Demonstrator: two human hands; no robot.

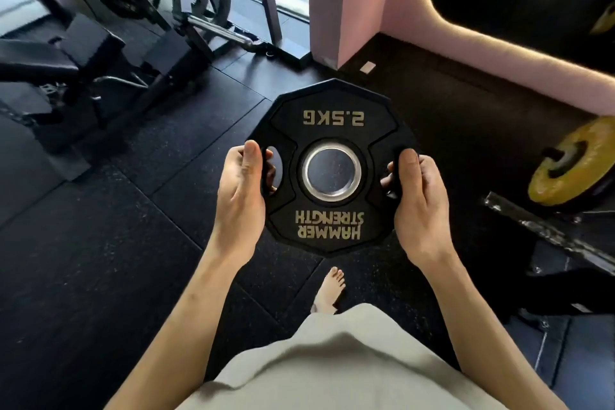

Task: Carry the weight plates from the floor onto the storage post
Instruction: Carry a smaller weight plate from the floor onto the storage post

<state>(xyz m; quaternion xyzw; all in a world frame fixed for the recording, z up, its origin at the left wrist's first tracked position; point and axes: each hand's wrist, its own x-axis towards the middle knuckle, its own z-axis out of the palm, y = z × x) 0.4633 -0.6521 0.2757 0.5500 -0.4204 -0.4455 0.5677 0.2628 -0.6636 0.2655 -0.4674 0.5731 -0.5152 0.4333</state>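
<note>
A black 2.5 kg weight plate (332, 130) with a silver centre ring and gold lettering is held flat in front of me, above the dark rubber floor. My left hand (238, 196) grips its left edge, fingers through the left grip hole. My right hand (421, 206) grips its right edge the same way. At the right, a yellow weight plate (565, 173) sits on a dark post of a rack. No other plate shows on the floor.
A black bench and machine frame (83, 66) fill the upper left. A pink wall corner (336, 10) stands ahead. The rack's metal base (545, 230) runs along the right. My bare foot (329, 289) is on the floor below the plate.
</note>
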